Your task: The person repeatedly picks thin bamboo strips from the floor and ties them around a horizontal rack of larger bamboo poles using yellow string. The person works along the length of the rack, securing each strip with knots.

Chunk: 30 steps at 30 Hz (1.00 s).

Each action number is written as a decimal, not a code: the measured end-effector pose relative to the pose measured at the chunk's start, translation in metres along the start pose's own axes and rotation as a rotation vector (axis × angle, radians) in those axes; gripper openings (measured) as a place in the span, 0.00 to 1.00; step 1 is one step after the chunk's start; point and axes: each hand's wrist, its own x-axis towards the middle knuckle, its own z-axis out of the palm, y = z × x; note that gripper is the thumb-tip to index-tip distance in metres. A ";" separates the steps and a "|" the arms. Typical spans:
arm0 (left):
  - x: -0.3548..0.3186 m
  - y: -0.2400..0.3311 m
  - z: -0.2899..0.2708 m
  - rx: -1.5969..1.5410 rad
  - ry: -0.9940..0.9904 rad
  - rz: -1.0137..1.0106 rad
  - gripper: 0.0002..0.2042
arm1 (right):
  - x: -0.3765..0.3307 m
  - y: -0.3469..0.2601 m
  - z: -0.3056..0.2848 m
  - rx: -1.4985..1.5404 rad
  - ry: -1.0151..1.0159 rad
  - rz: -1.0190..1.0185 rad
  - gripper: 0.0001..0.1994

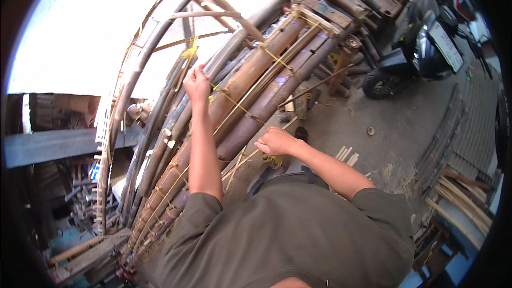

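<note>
Several long brown bamboo poles (264, 98) lie side by side, running from lower left to upper right, with narrow strips set along them. Yellow cord (276, 57) is tied across them in several places. Over the far side of the poles is my left hand (197, 82), its fingers closed in a pinch; what they hold, if anything, is too small to make out. A tuft of yellow strands (190, 49) hangs just beyond it. My right hand (277, 141) is closed in a fist on the near side of the poles, and its contents are hidden.
A motorcycle (424, 53) stands at the upper right. A curved bamboo frame (141, 56) rises beyond the poles. Pale strips (348, 156) and a small round object (370, 130) lie on the floor. Bent slats (461, 210) are at the lower right, beside corrugated sheeting (482, 122).
</note>
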 end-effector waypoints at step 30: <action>-0.184 -0.078 -0.182 0.600 -0.281 0.029 0.15 | 0.207 -0.151 0.082 0.751 -0.044 -0.026 0.22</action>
